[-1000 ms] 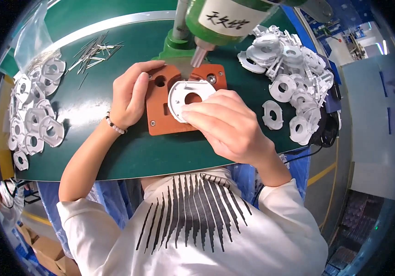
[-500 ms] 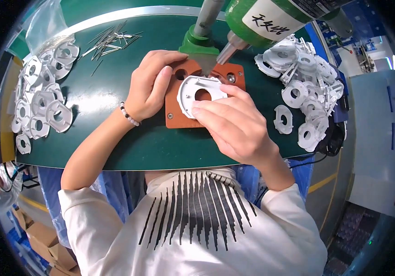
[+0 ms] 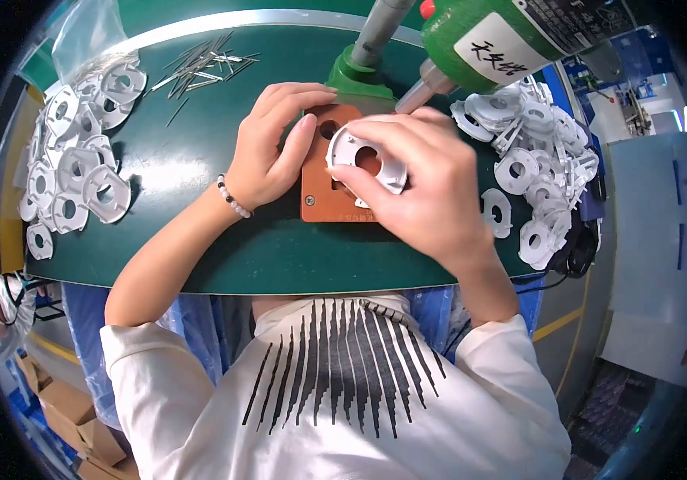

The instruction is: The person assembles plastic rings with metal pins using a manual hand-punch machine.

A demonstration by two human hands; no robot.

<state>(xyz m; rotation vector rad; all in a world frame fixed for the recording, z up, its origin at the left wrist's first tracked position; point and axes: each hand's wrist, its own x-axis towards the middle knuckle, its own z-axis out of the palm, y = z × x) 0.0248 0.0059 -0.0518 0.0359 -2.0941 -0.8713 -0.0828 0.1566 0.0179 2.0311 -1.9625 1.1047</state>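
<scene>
My right hand [image 3: 431,188] pinches a white plastic part [image 3: 347,152] with a round hole, thumb on its near side and fingers over the top. The part is tilted above an orange block fixture [image 3: 323,180], whose right side is hidden behind my hand. My left hand [image 3: 273,148] rests along the fixture's left edge, its fingertips by the far left corner and its thumb spread away from the fingers. Behind the fixture stands a green press with a grey post [image 3: 383,32]. The metal tip [image 3: 419,92] of its green head points down close to my right fingers.
White plastic parts lie heaped on the left [image 3: 75,172] and on the right [image 3: 543,160] of the green table [image 3: 223,256]. Several thin metal pins [image 3: 199,68] are scattered at the far left. A black cable [image 3: 579,244] lies by the right edge.
My right hand has raised the white part off the orange fixture and tilted it, with the grip changed to thumb below and fingers above. My left hand stays at the fixture; the view shifted slightly.
</scene>
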